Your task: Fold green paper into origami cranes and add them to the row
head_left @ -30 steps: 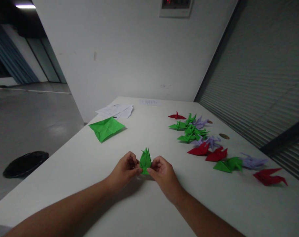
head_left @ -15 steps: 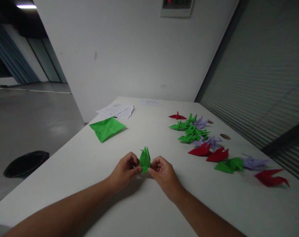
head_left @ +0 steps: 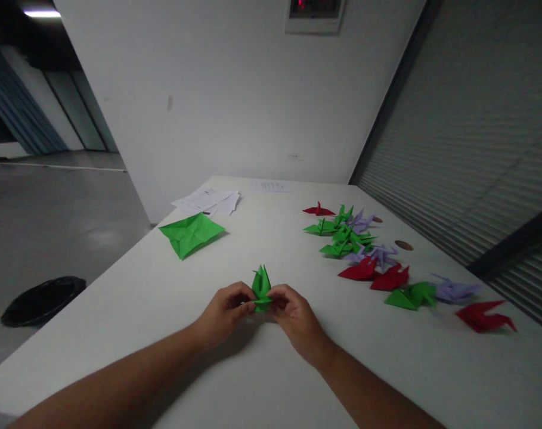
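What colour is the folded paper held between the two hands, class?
The folded paper is bright green; the head view shows it.

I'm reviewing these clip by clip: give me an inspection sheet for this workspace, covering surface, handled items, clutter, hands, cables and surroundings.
Surface: white table, two round brown spots near its right edge.
Handled items: green folded paper, pointed tips upward.
Clutter: creased green sheet and printed papers at far left; red, green and purple folded birds along the right.
Hands: left hand and right hand grip the folded paper from opposite sides.
Cables: nothing seen on the table.
Surroundings: pale wall ahead, blinds right, black-lined bin on the floor left.
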Motion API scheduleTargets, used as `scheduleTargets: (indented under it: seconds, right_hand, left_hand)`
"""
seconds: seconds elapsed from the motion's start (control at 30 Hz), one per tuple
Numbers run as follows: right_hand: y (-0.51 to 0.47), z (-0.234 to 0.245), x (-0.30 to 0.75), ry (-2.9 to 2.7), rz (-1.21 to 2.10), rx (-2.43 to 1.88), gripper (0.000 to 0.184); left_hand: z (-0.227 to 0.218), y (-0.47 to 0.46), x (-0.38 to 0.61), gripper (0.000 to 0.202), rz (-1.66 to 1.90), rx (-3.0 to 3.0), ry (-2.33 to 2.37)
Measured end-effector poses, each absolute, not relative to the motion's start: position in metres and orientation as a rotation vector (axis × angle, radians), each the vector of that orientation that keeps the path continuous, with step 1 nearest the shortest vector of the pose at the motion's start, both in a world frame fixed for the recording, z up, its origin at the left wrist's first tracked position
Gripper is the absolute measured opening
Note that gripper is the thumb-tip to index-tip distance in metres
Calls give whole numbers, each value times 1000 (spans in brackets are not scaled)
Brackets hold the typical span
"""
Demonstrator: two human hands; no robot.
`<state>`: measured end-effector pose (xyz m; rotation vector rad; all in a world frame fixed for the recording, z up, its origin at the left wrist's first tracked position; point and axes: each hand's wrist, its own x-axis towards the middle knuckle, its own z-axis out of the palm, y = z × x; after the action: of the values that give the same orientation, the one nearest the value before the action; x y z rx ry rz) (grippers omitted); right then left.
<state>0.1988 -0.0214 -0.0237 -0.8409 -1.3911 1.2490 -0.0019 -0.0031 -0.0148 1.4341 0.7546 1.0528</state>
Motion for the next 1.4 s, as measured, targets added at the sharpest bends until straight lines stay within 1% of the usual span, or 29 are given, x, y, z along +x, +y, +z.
scheduleTargets:
  seconds: [0.07, 0.1, 0.2, 0.33, 0.57, 0.83, 0.97, 1.07, 1.17, 1.27, 1.4]
  right_hand:
    - [-21, -18, 200, -1445, 1189, -849, 4]
    - [-21, -16, 201, -1477, 1150, -858, 3]
    - [-20, -13, 202, -1520, 1077, -876, 10]
    - [-19, -15, 201, -1525, 1060, -870, 11]
    - [-19, -16, 202, -1556, 1019, -871, 15]
    - [-22, -10, 205, -1595, 991, -868, 17]
    - [-22, -9, 206, -1597, 990, -850, 15]
    - [-23, -11, 207, -1589, 997, -826, 9]
    - [-23, -15, 205, -1506, 1097, -812, 4]
    - [-24, -19, 203, -1370, 1216, -785, 16]
    - [-24, -22, 201, -1310, 1256, -770, 27]
  left_hand:
    - [-14, -3, -2, 26, 1072, 1457, 743]
    - [-14, -3, -2, 24, 1083, 1467, 737]
    - [-12, -3, -3, 19, 1094, 1465, 729]
    - [-12, -3, -5, 13, 1092, 1405, 726]
    - [-16, -2, -1, 18, 1069, 1385, 775]
    - [-14, -2, -2, 16, 1072, 1411, 830]
    - [-15, -2, -2, 15, 1064, 1421, 823]
    - [-15, -2, -1, 15, 1066, 1412, 822]
    - [-15, -2, -1, 15, 1071, 1405, 819]
    - [-17, -1, -1, 16, 1073, 1402, 811]
    - [-20, 0, -1, 18, 1063, 1432, 816]
